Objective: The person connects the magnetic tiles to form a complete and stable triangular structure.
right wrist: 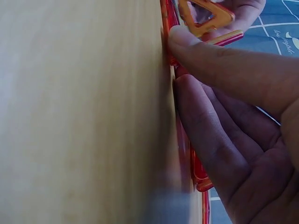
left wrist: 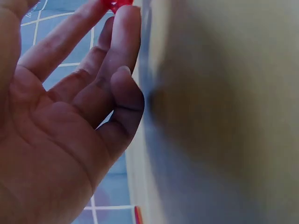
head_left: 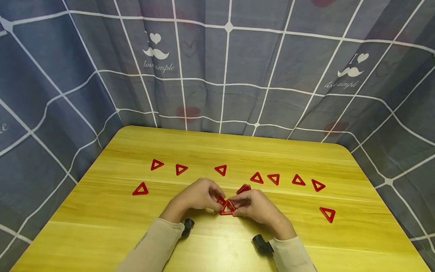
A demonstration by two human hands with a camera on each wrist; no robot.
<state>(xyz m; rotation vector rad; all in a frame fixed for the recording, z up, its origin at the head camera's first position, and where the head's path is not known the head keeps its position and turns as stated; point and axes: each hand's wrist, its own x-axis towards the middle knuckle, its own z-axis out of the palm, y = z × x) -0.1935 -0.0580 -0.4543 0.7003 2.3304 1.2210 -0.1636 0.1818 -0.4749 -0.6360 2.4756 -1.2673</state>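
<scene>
In the head view both hands meet over the near middle of the table. My left hand (head_left: 202,194) pinches a red triangular frame tile (head_left: 221,200) by its fingertips, tilted up. A second triangular tile (head_left: 227,213) is right beside it, low at the table. My right hand (head_left: 255,206) grips this one at its right side, thumb and fingers on its edge. From the right wrist, the left-held tile (right wrist: 219,16) looks orange, close to the right thumb (right wrist: 184,37). Only a red corner (left wrist: 119,4) shows at the left fingertips in the left wrist view. Fingers hide how the tiles join.
Several red triangular tiles lie spread across the wooden table (head_left: 102,226), among them one at far left (head_left: 140,193) and one at far right (head_left: 327,209). A small pile of tiles (head_left: 243,188) sits just behind the right hand. A checked curtain (head_left: 204,49) hangs behind.
</scene>
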